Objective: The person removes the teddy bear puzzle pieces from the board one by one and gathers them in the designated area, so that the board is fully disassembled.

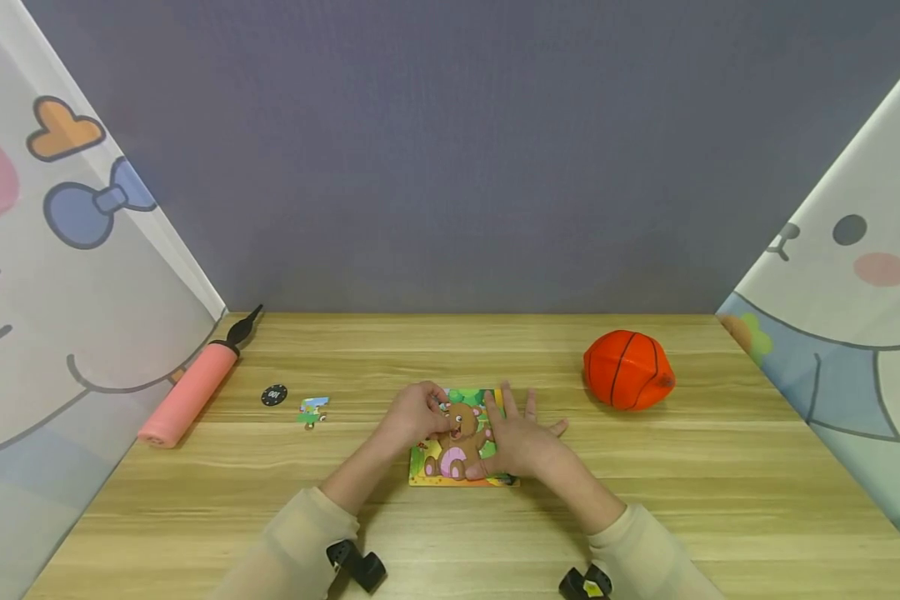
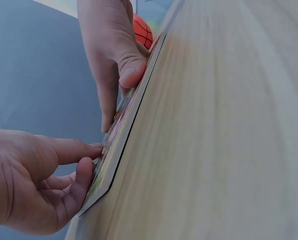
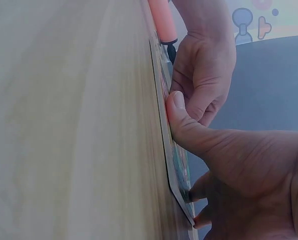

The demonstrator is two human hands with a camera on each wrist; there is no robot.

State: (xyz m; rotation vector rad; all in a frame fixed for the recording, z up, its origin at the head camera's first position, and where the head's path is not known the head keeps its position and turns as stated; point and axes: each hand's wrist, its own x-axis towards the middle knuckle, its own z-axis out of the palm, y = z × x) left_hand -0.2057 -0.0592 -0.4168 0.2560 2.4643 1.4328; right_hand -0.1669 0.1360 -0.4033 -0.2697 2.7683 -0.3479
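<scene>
- Fingers of the right hand (image 1: 521, 442) are spread wide, nothing grasped; the right part of the bear puzzle (image 1: 457, 460) is covered and touched by them.
- Fingers of the left hand (image 1: 416, 414) are bent, tips set on the puzzle's upper left; whether a piece is pinched cannot be told.
- The puzzle is laid flat on the counter (image 1: 450, 542).
- Leftward, a loose puzzle piece (image 1: 313, 417), black chip (image 1: 274, 395) and pink pump (image 1: 193, 392) are seen; rightward, a dented red ball (image 1: 626, 371).

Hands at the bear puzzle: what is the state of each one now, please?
Left hand: touching the puzzle; cannot tell if it pinches anything.
Right hand: open and spread, resting on the puzzle.
</scene>
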